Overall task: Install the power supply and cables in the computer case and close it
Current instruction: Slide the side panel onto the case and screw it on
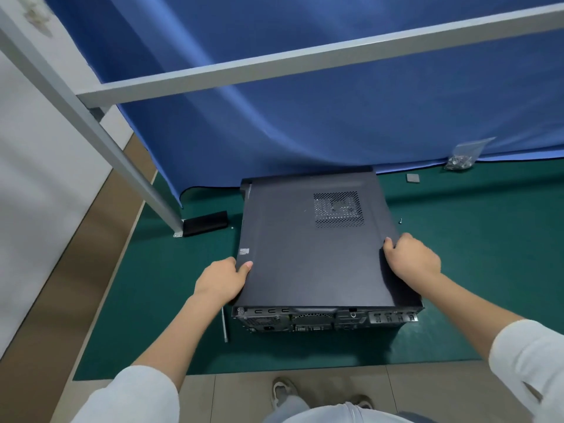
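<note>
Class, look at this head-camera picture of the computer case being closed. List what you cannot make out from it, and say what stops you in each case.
- Power supply and cables: hidden in the head view under the side panel covering the computer case.
- Fingertips of the left hand and right hand: curled over the panel's edges, out of sight.
- Contents of the plastic bag: too small; probably screws.
- Sticker on the panel: too small to read.
- Rear ports: dark, foreshortened.

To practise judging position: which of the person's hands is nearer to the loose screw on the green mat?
Right. The right hand grips the side panel just below the screw; the left hand grips the panel's opposite edge.
</note>
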